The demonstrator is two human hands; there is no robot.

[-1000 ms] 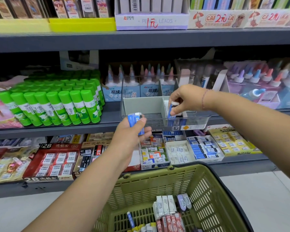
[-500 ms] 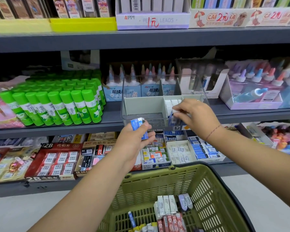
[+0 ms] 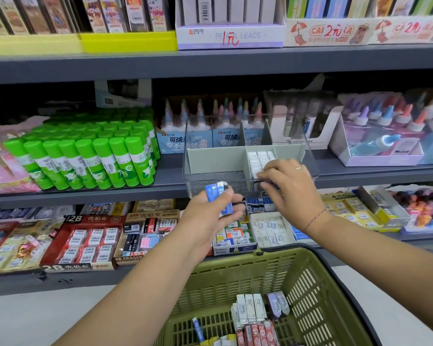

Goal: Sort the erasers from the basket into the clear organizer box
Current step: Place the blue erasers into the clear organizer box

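Note:
The clear organizer box (image 3: pixel 235 119) with grey dividers stands on the middle shelf. A row of white eraser ends (image 3: pixel 260 158) fills its right front compartment. My left hand (image 3: pixel 210 216) hovers just in front of the box and grips a few blue-sleeved erasers (image 3: pixel 219 197). My right hand (image 3: pixel 291 188) reaches over the box's front wall, with finger and thumb pinching a dark blue eraser (image 3: pixel 273 183) that is mostly hidden. The green basket (image 3: pixel 235 268) sits below, holding several more erasers (image 3: pixel 250 310).
Green glue sticks (image 3: pixel 85 158) stand left of the box and glue bottles (image 3: pixel 210 136) behind it. A white display tray (image 3: pixel 380 156) sits to its right. Boxed erasers (image 3: pixel 85 240) line the lower shelf. The upper shelf edge (image 3: pixel 210 63) overhangs.
My right hand has come down from above the box to its front right compartment, lowering the blue eraser. My left hand has stayed put with its erasers.

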